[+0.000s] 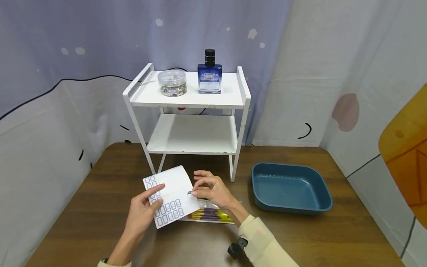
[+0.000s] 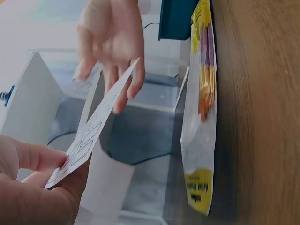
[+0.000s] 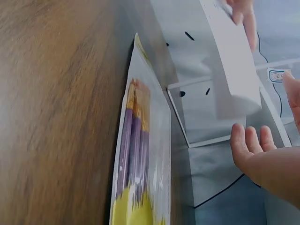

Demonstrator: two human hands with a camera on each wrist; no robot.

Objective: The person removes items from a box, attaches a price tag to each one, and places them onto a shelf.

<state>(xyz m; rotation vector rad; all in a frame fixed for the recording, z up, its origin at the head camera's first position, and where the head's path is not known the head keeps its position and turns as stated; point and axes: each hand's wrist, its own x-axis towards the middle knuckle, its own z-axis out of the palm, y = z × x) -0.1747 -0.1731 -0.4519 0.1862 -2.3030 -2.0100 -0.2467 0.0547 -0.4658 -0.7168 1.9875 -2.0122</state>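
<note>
My left hand (image 1: 141, 211) grips a white sheet of blue-bordered label stickers (image 1: 173, 196), thumb on the printed face. Beside the sheet's right edge, my right hand (image 1: 213, 191) holds one small label sticker (image 3: 279, 75) at its fingertips. The other fingers of that hand are spread in the right wrist view. Below both hands a clear-and-yellow pack of paintbrushes (image 3: 136, 154), with purple handles, lies on the table. Part of the pack is hidden by the sheet and right hand in the head view.
A white two-tier shelf (image 1: 193, 133) stands behind the hands. On its top are a lidded clear jar (image 1: 172, 83) and a blue perfume bottle (image 1: 209, 78), each bearing a label. To the right sits a teal tray (image 1: 290, 209) on the wooden table (image 1: 90, 218).
</note>
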